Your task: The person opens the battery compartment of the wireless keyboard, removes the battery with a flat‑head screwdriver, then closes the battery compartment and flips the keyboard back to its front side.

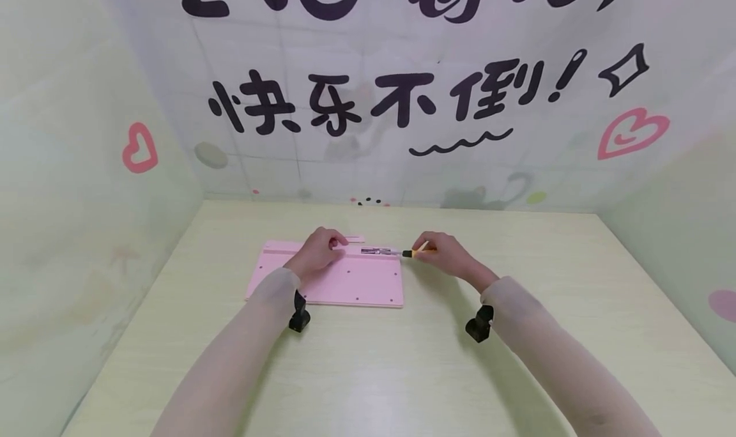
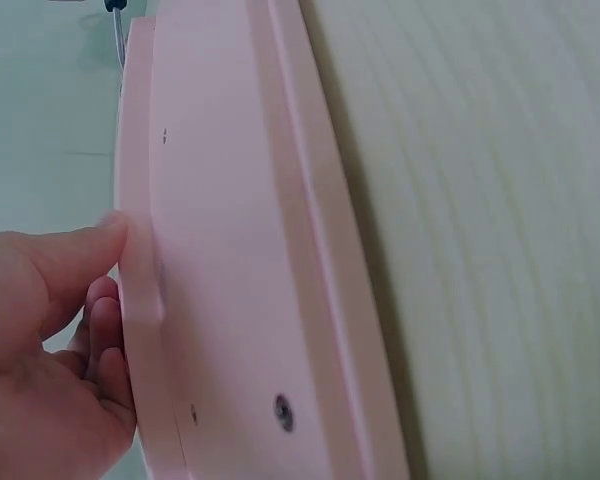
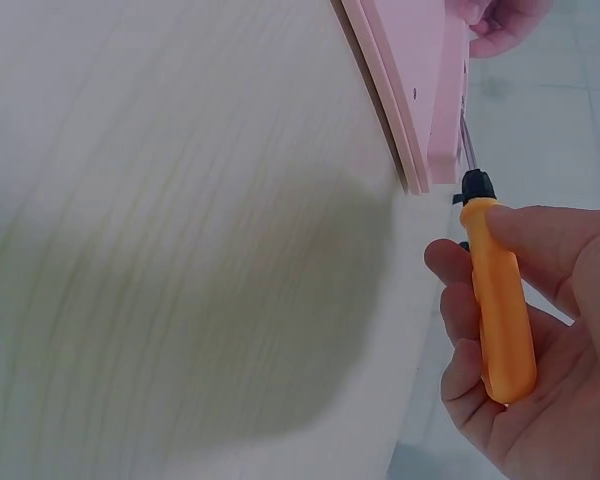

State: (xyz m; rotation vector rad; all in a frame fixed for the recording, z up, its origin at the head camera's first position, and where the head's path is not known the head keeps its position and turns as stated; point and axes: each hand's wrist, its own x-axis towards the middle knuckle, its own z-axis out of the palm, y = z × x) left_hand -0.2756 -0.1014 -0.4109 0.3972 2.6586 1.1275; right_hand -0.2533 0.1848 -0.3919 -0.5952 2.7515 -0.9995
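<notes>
A flat pink keyboard (image 1: pixel 328 288) lies underside up, with small dark screw spots and a raised ridge along its far side. My left hand (image 1: pixel 317 253) grips that ridge; in the left wrist view its thumb meets the edge and the other fingers curl against it. My right hand (image 1: pixel 451 253) holds a screwdriver (image 3: pixel 500 310) by its orange handle, the shaft pointing left. Its tip reaches a narrow compartment (image 1: pixel 375 250) with shiny contents at the ridge's right end; whether they touch is too small to tell. A small pink strip (image 1: pixel 356 238) shows just beyond the left fingertips.
The pale wooden table (image 1: pixel 391 367) extends around the keyboard. Printed cloth walls (image 1: pixel 356 168) with dark writing and hearts stand at the back and both sides. Black camera mounts (image 1: pixel 299 312) sit on both wrists.
</notes>
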